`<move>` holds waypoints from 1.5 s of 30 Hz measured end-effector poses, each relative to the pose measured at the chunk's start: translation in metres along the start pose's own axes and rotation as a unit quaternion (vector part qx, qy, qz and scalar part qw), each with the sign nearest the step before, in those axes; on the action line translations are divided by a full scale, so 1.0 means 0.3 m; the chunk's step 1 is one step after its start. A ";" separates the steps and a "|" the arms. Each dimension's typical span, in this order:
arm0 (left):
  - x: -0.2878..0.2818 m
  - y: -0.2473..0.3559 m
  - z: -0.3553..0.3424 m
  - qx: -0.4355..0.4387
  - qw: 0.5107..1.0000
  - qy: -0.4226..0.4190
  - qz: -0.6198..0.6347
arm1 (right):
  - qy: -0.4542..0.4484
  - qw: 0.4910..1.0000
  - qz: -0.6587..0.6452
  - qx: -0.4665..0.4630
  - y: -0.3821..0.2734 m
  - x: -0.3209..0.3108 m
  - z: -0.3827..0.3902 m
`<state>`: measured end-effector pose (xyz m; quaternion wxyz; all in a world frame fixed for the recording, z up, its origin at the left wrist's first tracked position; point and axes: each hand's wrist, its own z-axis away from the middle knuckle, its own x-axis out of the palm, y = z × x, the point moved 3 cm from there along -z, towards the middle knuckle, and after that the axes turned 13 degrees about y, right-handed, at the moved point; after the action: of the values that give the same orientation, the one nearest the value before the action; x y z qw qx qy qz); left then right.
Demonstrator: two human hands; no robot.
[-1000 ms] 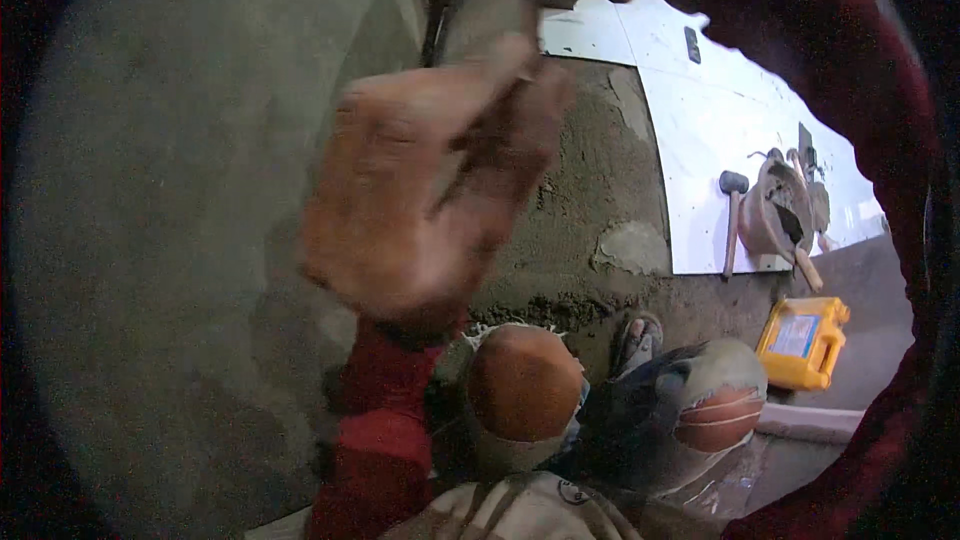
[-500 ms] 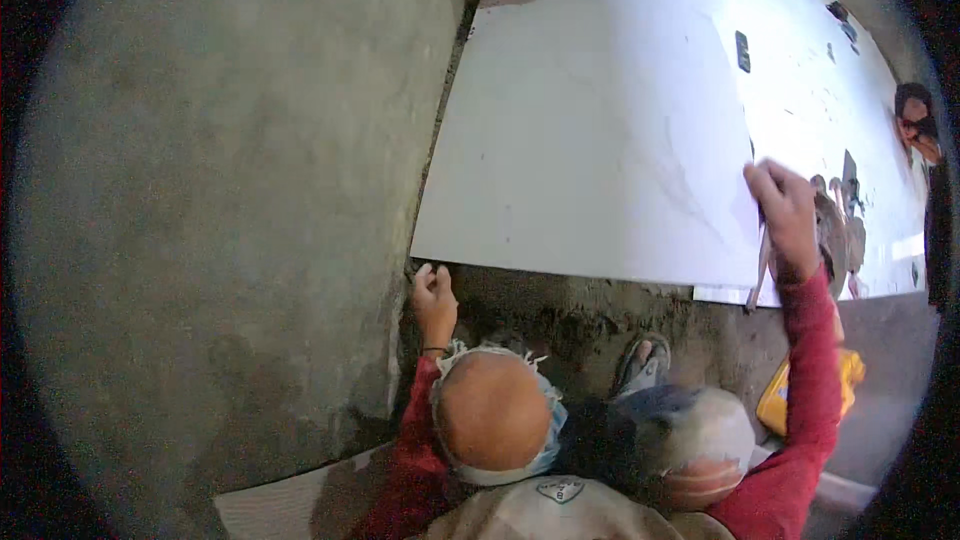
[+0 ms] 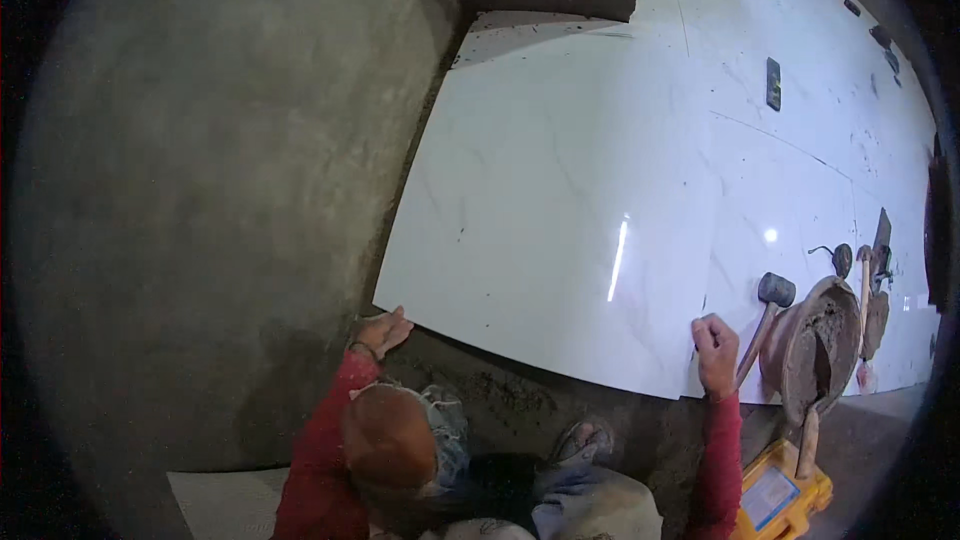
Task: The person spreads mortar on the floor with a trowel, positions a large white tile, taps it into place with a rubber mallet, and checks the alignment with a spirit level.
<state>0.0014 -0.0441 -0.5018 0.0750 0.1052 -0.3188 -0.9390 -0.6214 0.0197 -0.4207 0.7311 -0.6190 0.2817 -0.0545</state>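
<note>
My left hand (image 3: 385,330) is loosely open at the near left corner of the large white tile (image 3: 530,190), which lies just beside the grey wall (image 3: 220,190) on the left. My right hand (image 3: 716,350) is curled by the tile's near right corner; I cannot tell whether its fingers grip the edge. Right of that hand are a mallet (image 3: 776,290) and a mortar-smeared bucket (image 3: 782,348), with a yellow container (image 3: 812,495) nearer me.

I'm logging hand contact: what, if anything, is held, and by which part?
It cannot be told: the left hand is at the near-left corner of the large, glossy white rectangular tile, the right hand at its right edge; neither grip shows clearly.
</note>
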 end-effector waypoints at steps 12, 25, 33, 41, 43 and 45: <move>-0.140 -0.045 -0.078 -0.094 0.993 0.061 -0.047 | -0.083 0.989 0.070 0.100 0.162 0.044 0.020; -0.044 0.070 0.011 -0.078 0.983 -0.086 -0.140 | -0.175 0.951 0.232 0.106 0.111 0.037 -0.013; -0.143 -0.030 -0.078 0.233 0.855 -0.115 -0.450 | -0.187 0.944 0.239 0.127 0.128 0.034 -0.020; -0.061 -0.033 -0.076 -0.063 0.963 -0.146 0.219 | -0.131 0.953 0.256 0.097 0.149 0.052 -0.002; -0.212 -0.072 -0.134 -0.078 0.947 -0.292 0.112 | -0.131 0.956 0.256 0.065 0.139 0.079 -0.026; -0.225 -0.076 -0.158 -0.045 0.961 -0.273 0.014 | -0.119 0.959 0.256 0.036 0.140 0.074 -0.035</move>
<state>0.0765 -0.0398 -0.5425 0.0031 -0.1636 -0.2865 -0.9440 -0.6192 0.0106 -0.4686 0.7708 -0.5012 0.3398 0.1982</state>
